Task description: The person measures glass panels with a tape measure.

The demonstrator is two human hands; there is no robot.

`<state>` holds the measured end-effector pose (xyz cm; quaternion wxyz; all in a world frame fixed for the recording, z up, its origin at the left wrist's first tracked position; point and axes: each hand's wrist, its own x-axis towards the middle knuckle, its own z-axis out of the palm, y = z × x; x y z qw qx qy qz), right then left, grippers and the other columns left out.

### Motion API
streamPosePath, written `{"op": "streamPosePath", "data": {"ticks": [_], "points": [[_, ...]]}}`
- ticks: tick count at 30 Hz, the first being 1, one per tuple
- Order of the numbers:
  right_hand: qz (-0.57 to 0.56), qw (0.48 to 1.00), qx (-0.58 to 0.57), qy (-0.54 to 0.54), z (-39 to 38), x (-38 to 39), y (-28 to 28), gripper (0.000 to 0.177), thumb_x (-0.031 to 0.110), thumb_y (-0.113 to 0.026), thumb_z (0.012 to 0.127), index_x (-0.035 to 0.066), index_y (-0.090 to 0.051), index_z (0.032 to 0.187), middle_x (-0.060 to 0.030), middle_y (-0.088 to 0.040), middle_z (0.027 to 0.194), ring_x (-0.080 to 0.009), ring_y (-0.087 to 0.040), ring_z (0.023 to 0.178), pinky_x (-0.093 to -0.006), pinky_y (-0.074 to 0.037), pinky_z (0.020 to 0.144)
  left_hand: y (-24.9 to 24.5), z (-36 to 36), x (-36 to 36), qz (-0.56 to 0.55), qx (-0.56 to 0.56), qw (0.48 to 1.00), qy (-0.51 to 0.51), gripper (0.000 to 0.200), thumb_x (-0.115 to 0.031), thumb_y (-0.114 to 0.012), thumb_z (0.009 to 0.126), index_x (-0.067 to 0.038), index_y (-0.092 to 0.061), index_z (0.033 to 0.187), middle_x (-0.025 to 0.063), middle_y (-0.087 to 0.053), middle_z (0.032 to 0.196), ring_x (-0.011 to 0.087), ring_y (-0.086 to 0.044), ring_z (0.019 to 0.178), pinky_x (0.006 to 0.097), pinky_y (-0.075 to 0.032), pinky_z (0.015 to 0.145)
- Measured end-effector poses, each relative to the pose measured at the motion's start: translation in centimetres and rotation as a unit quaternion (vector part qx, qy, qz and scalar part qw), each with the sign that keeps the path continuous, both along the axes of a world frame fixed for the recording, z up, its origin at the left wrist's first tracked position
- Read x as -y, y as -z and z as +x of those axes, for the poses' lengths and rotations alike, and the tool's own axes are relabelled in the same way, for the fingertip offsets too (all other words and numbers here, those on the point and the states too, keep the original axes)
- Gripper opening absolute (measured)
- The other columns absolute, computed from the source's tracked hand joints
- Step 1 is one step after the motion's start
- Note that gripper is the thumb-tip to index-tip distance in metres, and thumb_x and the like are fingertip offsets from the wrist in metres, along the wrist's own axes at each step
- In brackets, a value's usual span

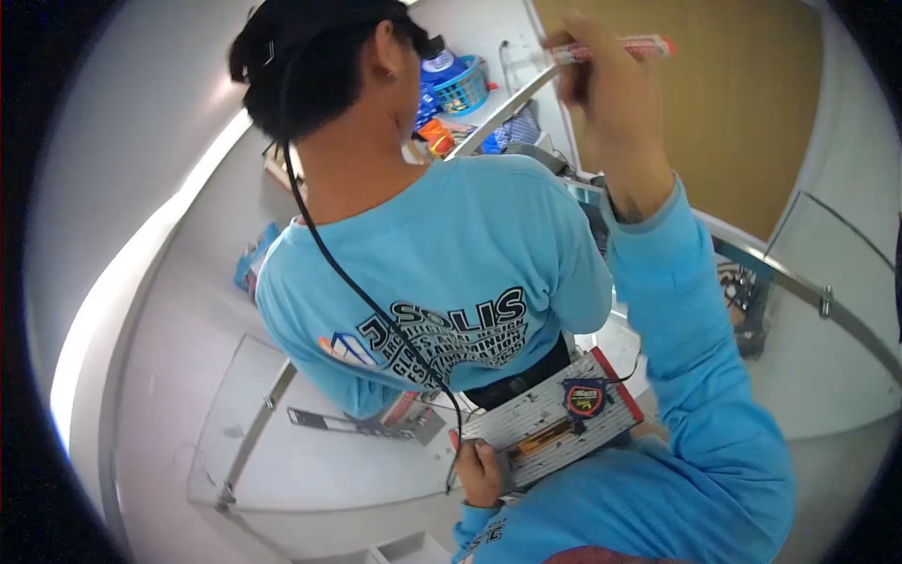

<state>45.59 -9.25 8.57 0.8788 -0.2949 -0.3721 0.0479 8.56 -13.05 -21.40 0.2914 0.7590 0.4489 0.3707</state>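
Observation:
My right hand [611,103] is raised at the upper right, its fingers closed round a white and red marker pen [650,47]. Low in the middle, my left hand [481,473] grips the near left corner of a silver ribbed platform [536,414] with red ends, perhaps the top step of a ladder. A dark shield-shaped patch [584,399] and a yellowish label lie on the platform. Close in front, a co-worker [432,244] in a light blue printed shirt and dark cap has their back to me. The co-worker's hands are hidden.
A black cable [329,249] hangs down the co-worker's back toward my left hand. Curved metal rails with glass panels run left [258,423] and right [799,282]. A blue basket [462,89] with cloths stands behind, beside a brown panel [742,103].

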Motion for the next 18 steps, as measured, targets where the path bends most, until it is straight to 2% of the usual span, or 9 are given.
{"op": "streamPosePath", "data": {"ticks": [2, 3, 5, 8, 10, 12, 14, 16, 18], "points": [[-0.03, 0.999, 0.001, 0.037, 4.4, -4.5, -1.4, 0.019, 0.022, -0.059, 0.087, 0.009, -0.06, 0.073, 0.0021, -0.051, 0.056, -0.0075, -0.043, 0.043, -0.0223, -0.028, 0.039, 3.5, -1.0, 0.0, 0.001, 0.019, 1.0, 0.003, 0.037, -0.031, -0.044, 0.095, 0.003, -0.052, 0.081, 0.019, -0.054, 0.067, 0.0315, -0.054, 0.062, 0.0399, -0.041, 0.058], [-0.13, 0.978, -0.027, 0.161, 6.1, -6.8, -1.4, 0.033, 0.033, -0.062, 0.074, 0.001, -0.07, 0.072, -0.0141, -0.068, 0.078, -0.0231, -0.059, 0.057, -0.035, -0.047, 0.058, 3.3, -0.8, 0.2, -0.004, 0.032, 0.999, 0.001, 0.038, -0.032, -0.044, 0.095, 0.002, -0.052, 0.081, 0.0185, -0.054, 0.067, 0.0306, -0.053, 0.061, 0.0397, -0.04, 0.058], [-0.323, 0.902, 0.124, 0.26, 11.1, -11.2, -1.3, 0.042, 0.042, -0.052, 0.076, 0.006, -0.072, 0.075, -0.0154, -0.068, 0.073, -0.0265, -0.066, 0.073, -0.0373, -0.05, 0.068, 0.9, 0.1, 1.0, -0.06, 0.065, 0.996, 0.0, 0.039, -0.033, -0.042, 0.096, 0.002, -0.051, 0.081, 0.0174, -0.053, 0.067, 0.0289, -0.051, 0.06, 0.0396, -0.039, 0.057], [-0.428, 0.811, 0.271, 0.293, 13.2, -14.6, -1.7, 0.045, 0.046, -0.049, 0.078, 0.007, -0.071, 0.074, -0.0154, -0.067, 0.072, -0.0279, -0.066, 0.075, -0.0375, -0.051, 0.072, 1.8, -0.5, 0.0, -0.116, 0.061, 0.991, -0.02, 0.041, -0.037, -0.041, 0.095, 0.002, -0.05, 0.082, 0.0156, -0.051, 0.069, 0.0251, -0.047, 0.06, 0.0384, -0.038, 0.057], [-0.506, 0.78, 0.359, 0.08, 13.2, -16.3, -2.4, 0.047, 0.047, -0.052, 0.078, 0.005, -0.07, 0.077, -0.0184, -0.067, 0.08, -0.0323, -0.066, 0.08, -0.0395, -0.05, 0.075, 3.2, -0.7, -1.5, -0.089, -0.004, 0.996, -0.024, 0.045, -0.04, -0.042, 0.094, 0.002, -0.049, 0.08, 0.0149, -0.051, 0.068, 0.024, -0.046, 0.059, 0.0385, -0.038, 0.056], [-0.486, 0.756, 0.429, 0.094, 14.4, -19.3, -1.4, 0.038, 0.043, -0.059, 0.079, 0.006, -0.068, 0.072, -0.0098, -0.064, 0.068, -0.0203, -0.063, 0.068, -0.0328, -0.047, 0.065, 2.7, 0.8, -0.7, -0.074, 0.042, 0.994, -0.066, 0.047, -0.042, -0.043, 0.093, 0.003, -0.049, 0.08, 0.0147, -0.05, 0.067, 0.0239, -0.046, 0.059, 0.0381, -0.037, 0.055], [-0.464, 0.768, 0.433, 0.087, 15.2, -22.4, 0.6, 0.034, 0.037, -0.058, 0.081, 0.005, -0.067, 0.073, -0.0074, -0.061, 0.064, -0.0197, -0.06, 0.063, -0.0342, -0.045, 0.061, 3.3, 0.1, -0.7, -0.086, 0.024, 0.994, -0.064, 0.049, -0.043, -0.043, 0.092, 0.004, -0.051, 0.083, 0.0164, -0.05, 0.067, 0.0264, -0.048, 0.06, 0.038, -0.038, 0.055], [-0.474, 0.751, 0.459, 0.016, 16.3, -25.0, 1.7, 0.038, 0.043, -0.058, 0.075, 0.007, -0.071, 0.08, -0.0143, -0.068, 0.083, -0.0287, -0.065, 0.084, -0.0377, -0.048, 0.076, -0.4, 1.7, -0.2, -0.086, -0.055, 0.992, -0.072, 0.048, -0.042, -0.044, 0.092, 0.005, -0.052, 0.083, 0.0168, -0.049, 0.067, 0.026, -0.048, 0.061, 0.0371, -0.038, 0.056], [-0.453, 0.781, 0.428, -0.046, 16.8, -28.1, 3.8, 0.034, 0.037, -0.057, 0.074, 0.008, -0.071, 0.084, -0.0116, -0.068, 0.082, -0.0259, -0.065, 0.079, -0.0354, -0.049, 0.074, -1.0, 2.6, 0.1, -0.068, -0.033, 0.993, -0.088, 0.045, -0.038, -0.045, 0.091, 0.006, -0.055, 0.083, 0.0192, -0.053, 0.069, 0.0282, -0.053, 0.064, 0.0382, -0.041, 0.059]]}}
